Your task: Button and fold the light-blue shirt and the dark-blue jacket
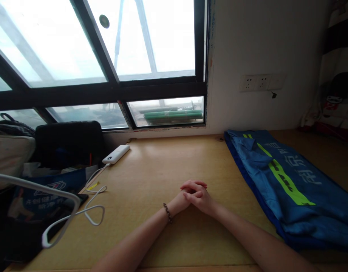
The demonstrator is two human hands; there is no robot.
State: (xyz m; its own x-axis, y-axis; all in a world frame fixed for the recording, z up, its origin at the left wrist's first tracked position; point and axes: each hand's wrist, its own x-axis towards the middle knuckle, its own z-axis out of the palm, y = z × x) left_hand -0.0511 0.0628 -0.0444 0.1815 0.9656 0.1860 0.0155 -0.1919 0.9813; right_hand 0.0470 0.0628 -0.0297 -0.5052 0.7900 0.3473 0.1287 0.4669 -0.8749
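Note:
My left hand [183,202] and my right hand [203,200] are clasped together above the wooden table [151,166], their fingers interlaced. No object shows in either closed hand, though the space between the palms is hidden. A dark beaded bracelet [167,212] circles my left wrist. Both forearms come in from the bottom edge of the view. To the right of my hands lies a folded blue garment [301,189] with a bright yellow-green strip and pale lettering.
A white power bank [116,154] lies at the table's left edge, with a white cable [88,207] looping beside it. Bags and a dark case [68,141] crowd the left side. A window [159,37] and a wall socket [258,83] are behind the table.

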